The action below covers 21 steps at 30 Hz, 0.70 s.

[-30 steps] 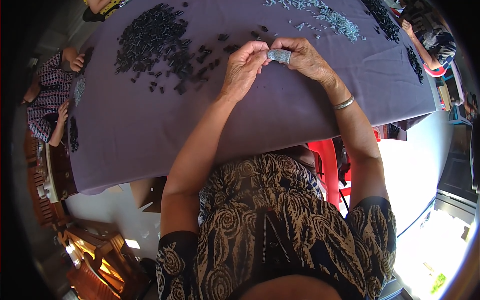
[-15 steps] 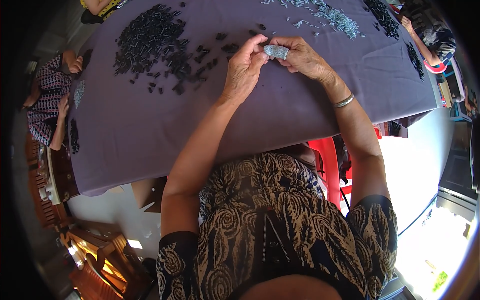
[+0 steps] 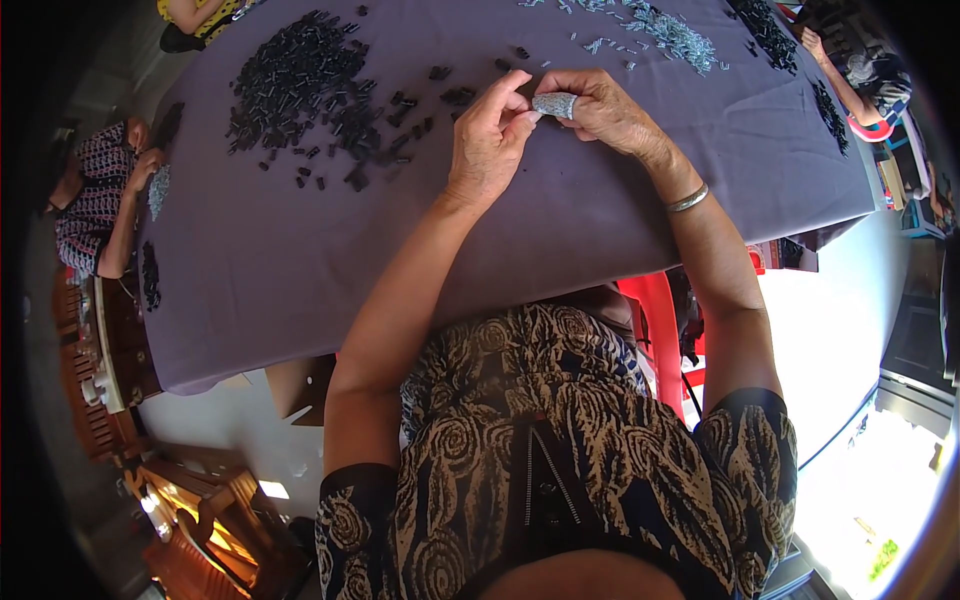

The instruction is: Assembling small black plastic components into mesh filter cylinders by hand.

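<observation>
Both my hands are held close together over the far middle of the cloth-covered table. A pale, speckled wrap [image 3: 554, 104] appears to sit around the thumb of my right hand [image 3: 606, 118], whose fingers curl inward. My left hand [image 3: 487, 140] has its thumb and fingers drawn together in a pinch, touching the tip of that wrapped thumb. Whatever lies between the fingertips is too small to make out. Nearest to my left hand, several small black tube-like pieces [image 3: 458, 96] lie scattered on the cloth.
A big heap of black pieces [image 3: 300, 85] lies left of my hands; small clear pieces [image 3: 675, 40] spread beyond them to the right. Purple-grey cloth [image 3: 290, 270] covers the table. Other people sit at the left [image 3: 100, 200] and right [image 3: 870, 85], with small piles near them. A red chair [image 3: 655, 330] stands by me.
My hands stay in nearly the same place, with the wrapped right thumb slightly turned. The person at the left has raised a hand from the table edge toward the other hand.
</observation>
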Available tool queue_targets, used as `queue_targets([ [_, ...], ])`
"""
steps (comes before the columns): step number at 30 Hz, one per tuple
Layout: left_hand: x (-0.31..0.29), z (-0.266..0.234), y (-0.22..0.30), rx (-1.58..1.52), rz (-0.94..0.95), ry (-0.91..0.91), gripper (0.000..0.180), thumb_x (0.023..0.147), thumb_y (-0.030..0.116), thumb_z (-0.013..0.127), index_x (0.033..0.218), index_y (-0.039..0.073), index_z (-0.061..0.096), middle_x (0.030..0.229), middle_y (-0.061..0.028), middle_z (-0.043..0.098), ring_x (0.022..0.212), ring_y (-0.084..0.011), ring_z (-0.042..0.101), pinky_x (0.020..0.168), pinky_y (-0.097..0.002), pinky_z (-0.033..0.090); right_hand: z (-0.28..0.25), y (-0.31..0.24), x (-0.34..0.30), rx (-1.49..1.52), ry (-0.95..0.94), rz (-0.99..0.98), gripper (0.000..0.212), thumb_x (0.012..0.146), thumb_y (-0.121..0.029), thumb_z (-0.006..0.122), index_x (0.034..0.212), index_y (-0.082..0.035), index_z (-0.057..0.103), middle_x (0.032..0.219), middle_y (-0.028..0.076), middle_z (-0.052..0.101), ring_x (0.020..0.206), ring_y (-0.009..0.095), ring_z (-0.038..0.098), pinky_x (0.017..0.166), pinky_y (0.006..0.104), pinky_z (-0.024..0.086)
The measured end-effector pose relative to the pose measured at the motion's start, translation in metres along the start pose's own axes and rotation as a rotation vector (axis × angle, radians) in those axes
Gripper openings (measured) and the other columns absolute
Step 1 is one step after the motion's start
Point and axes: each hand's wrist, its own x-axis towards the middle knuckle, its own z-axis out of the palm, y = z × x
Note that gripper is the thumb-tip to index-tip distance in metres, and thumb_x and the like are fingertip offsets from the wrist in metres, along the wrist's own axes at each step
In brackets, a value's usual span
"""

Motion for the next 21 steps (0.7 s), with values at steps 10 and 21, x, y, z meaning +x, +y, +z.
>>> queue_targets([
  [10, 0.002, -0.001, 0.008, -0.259, -0.106, -0.011, 0.040, 0.083, -0.004, 0.059, 0.121, 0.003, 0.049, 0.082, -0.0052, 0.061, 0.075, -0.0125, 0.061, 0.064, -0.0243, 0.051, -0.006, -0.002, -0.004, 0.041, -0.049, -0.016, 0.015, 0.084, -0.021, 0.063, 0.088, -0.007, 0.062, 0.065, -0.007, 0.045, 0.052, 0.000, 0.034, 0.043, 0.0175, 0.023],
  [21, 0.005, -0.014, 0.012, -0.492, -0.377, -0.097, 0.043, 0.081, 0.001, 0.064, 0.120, 0.000, 0.048, 0.085, -0.0081, 0.063, 0.075, -0.0140, 0.061, 0.063, -0.0248, 0.046, -0.007, -0.003, -0.005, -0.060, -0.036, -0.052, 0.010, 0.081, -0.008, 0.059, 0.089, -0.007, 0.066, 0.067, -0.007, 0.050, 0.052, 0.001, 0.034, 0.043, 0.0187, 0.026],
])
